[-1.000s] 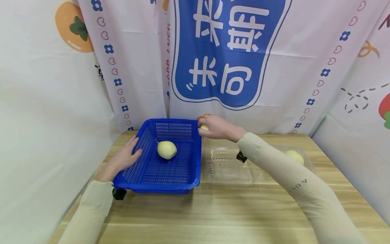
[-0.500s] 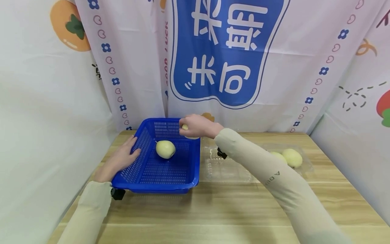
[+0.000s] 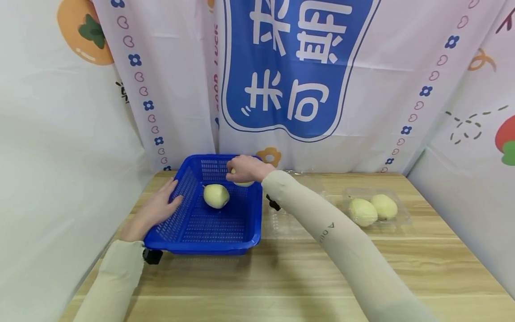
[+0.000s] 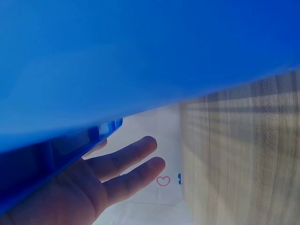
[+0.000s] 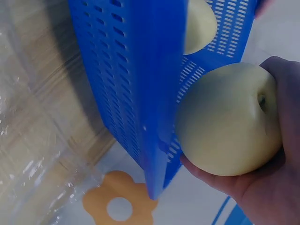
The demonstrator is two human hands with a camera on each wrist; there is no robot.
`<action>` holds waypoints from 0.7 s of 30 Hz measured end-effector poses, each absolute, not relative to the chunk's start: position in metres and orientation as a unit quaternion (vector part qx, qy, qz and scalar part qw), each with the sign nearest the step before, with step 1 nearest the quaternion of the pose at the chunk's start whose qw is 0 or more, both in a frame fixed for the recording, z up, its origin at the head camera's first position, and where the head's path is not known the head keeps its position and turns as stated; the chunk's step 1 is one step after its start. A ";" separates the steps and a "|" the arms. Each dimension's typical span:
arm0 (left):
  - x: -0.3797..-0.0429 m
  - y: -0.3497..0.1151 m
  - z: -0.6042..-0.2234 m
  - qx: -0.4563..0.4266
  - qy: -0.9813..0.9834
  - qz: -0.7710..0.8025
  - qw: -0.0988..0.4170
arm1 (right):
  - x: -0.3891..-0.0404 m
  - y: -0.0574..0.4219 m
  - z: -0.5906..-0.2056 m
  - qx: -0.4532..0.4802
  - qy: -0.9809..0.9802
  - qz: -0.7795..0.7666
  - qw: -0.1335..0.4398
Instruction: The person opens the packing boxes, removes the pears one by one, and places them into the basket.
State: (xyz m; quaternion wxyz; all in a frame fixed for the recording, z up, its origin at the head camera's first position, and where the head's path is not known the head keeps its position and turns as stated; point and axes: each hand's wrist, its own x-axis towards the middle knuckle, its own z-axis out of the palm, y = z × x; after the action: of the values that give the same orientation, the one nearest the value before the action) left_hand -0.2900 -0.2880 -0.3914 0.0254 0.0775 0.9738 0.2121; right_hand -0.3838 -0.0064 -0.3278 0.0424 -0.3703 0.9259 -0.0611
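Note:
A blue plastic basket [image 3: 254, 232] with slotted walls stands on the left of the table. One pale yellow pear [image 3: 216, 196] lies on its floor. My right hand [image 3: 247, 168] grips a second pear [image 5: 229, 119] from above, over the basket's back right part. In the right wrist view that pear is just inside the rim, with fingers and thumb curled round it. My left hand [image 3: 157, 208] rests against the basket's left rim, its fingers straight. The left wrist view shows these fingers [image 4: 133, 180] extended along the basket's outer side.
Right of the basket lies a clear plastic container [image 3: 283, 226], partly hidden by the right forearm. Farther right, another clear plastic tray [image 3: 402, 213] holds two pears [image 3: 363, 212]. A printed curtain [image 3: 362, 147] hangs behind the table [image 3: 281, 286].
My right hand has carried the pear leftward from beyond the right rim to over the basket. Its forearm has uncovered the two pears at right. The left hand stays at the rim.

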 end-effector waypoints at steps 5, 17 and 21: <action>-0.292 -0.289 -0.391 0.078 0.975 0.209 0.023 | -0.388 -0.013 -0.334 -0.355 0.930 -0.071 0.065; -0.290 -0.288 -0.390 0.083 0.974 0.211 0.023 | -0.395 -0.013 -0.361 -0.374 0.922 -0.083 0.057; -0.289 -0.289 -0.390 0.082 0.974 0.211 0.022 | -0.396 -0.013 -0.369 -0.381 0.919 -0.084 0.054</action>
State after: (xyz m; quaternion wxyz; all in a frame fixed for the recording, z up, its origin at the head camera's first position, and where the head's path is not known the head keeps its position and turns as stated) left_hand -0.2891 -0.2885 -0.3897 0.0217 0.0818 0.9738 0.2110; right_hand -0.3960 -0.0130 -0.3690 0.0543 -0.3808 0.9192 -0.0843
